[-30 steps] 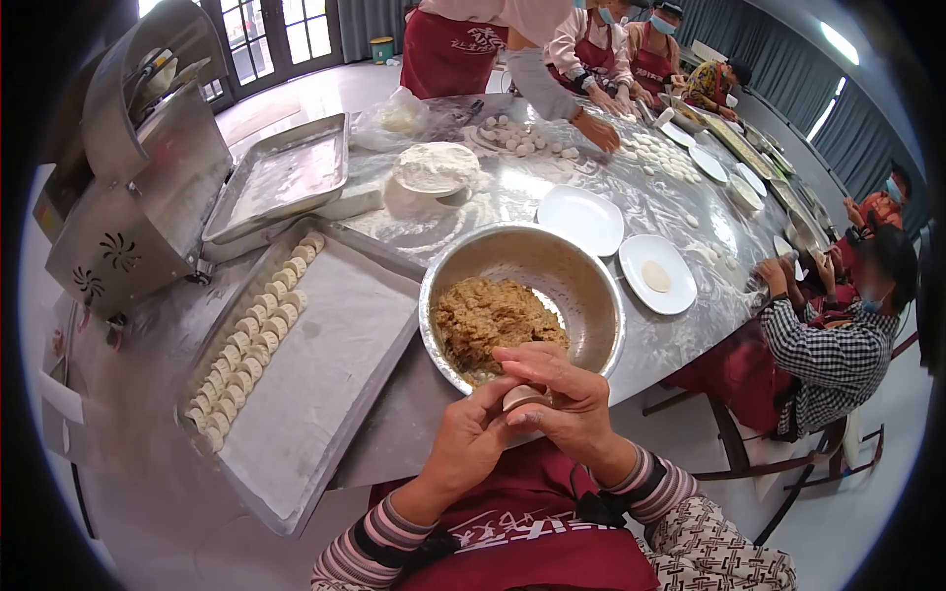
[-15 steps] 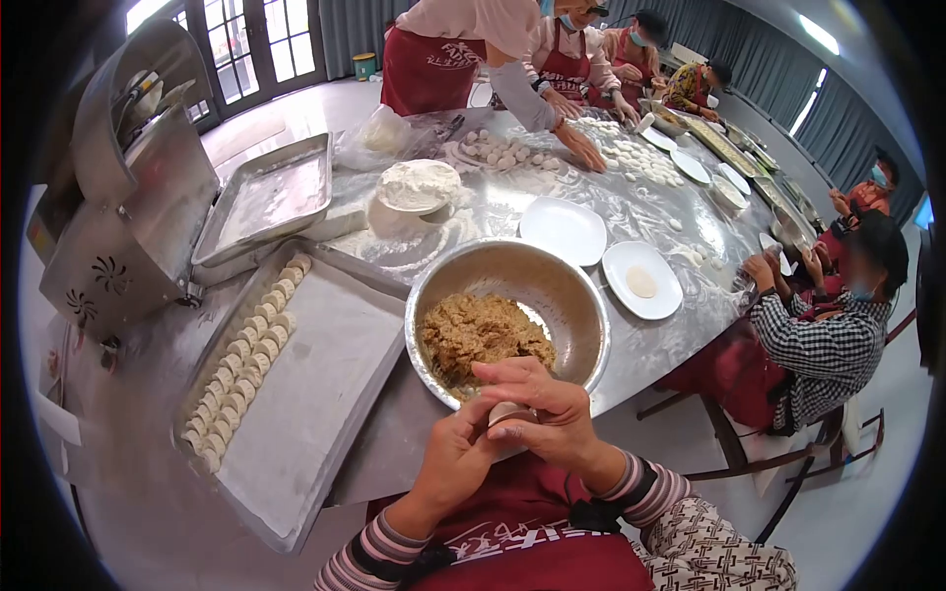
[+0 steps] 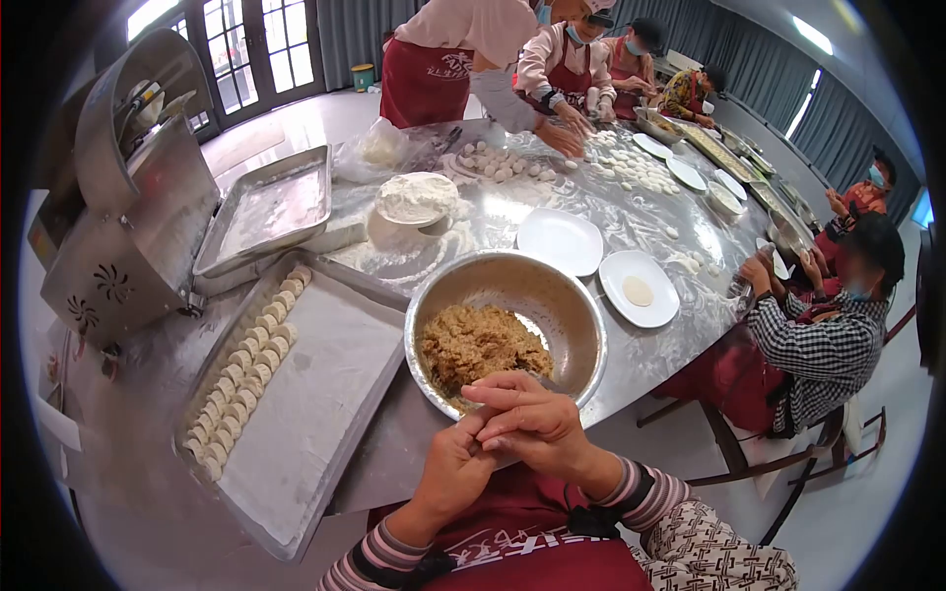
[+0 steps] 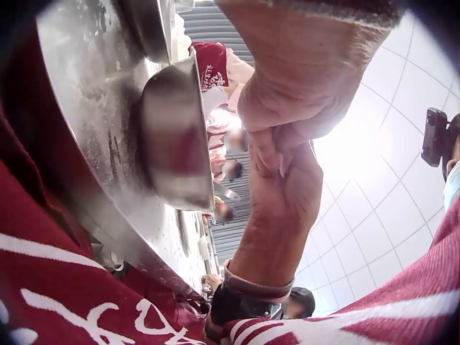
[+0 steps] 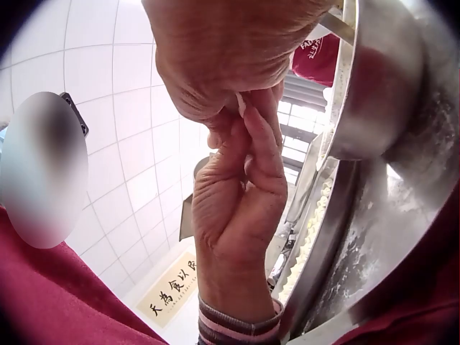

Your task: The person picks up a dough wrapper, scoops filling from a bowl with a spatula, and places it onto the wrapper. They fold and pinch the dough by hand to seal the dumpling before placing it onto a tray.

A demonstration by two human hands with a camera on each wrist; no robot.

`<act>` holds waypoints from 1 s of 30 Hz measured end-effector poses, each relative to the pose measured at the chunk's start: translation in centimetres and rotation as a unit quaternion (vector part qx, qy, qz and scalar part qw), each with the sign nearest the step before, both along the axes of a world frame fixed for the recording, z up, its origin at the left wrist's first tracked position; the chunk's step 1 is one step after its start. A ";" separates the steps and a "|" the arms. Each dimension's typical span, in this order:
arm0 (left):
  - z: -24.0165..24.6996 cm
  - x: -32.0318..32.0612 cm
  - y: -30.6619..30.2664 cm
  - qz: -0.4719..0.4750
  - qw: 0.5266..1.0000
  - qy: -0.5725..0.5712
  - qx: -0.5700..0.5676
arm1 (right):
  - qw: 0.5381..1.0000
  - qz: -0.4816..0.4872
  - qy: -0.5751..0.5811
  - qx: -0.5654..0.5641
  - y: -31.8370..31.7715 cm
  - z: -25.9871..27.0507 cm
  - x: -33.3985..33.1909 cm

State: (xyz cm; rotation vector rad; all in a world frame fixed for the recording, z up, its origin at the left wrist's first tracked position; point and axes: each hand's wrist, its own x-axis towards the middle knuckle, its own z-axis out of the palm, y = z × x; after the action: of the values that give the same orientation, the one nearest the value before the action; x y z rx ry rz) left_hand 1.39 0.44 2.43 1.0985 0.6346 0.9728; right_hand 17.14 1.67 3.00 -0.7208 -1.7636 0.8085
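Close over the near rim of a steel mixing bowl (image 3: 581, 325), both hands are pressed together around a dumpling (image 5: 241, 103). Only a thin pale edge of its dough shows between the fingers; the rest is hidden. My left hand (image 3: 455, 468) pinches it from the left, thumb and fingertips tucked under the other hand. Laid over from the right, my right hand (image 3: 537, 426) curls its fingers around the same dumpling. Brown minced filling (image 3: 478, 345) fills the left part of the bowl. A flat metal utensil (image 4: 226, 190) sticks out over the bowl's rim.
Left of the bowl, a lined tray (image 3: 305, 424) bears rows of folded dumplings (image 3: 236, 399). Beyond the bowl lie a white plate (image 3: 560, 236) and another plate (image 3: 660, 305) with a round wrapper (image 3: 638, 291). A flour bowl (image 3: 417, 200) stands farther back. Other people work around the table.
The right hand's fingers have folded down over the dumpling, whose pale dough showed between the hands earlier and is now covered in the head view. The head view has shifted slightly.
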 end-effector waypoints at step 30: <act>-1.2 -0.9 -0.5 0.032 0.998 0.040 0.036 | 0.997 -0.005 -0.037 0.065 0.2 0.3 -0.8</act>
State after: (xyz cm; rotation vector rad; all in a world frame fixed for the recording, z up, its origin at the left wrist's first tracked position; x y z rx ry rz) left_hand 0.47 -0.06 1.18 1.1920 0.7081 1.0164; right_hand 16.31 1.90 3.32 -0.6791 -1.8592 0.6618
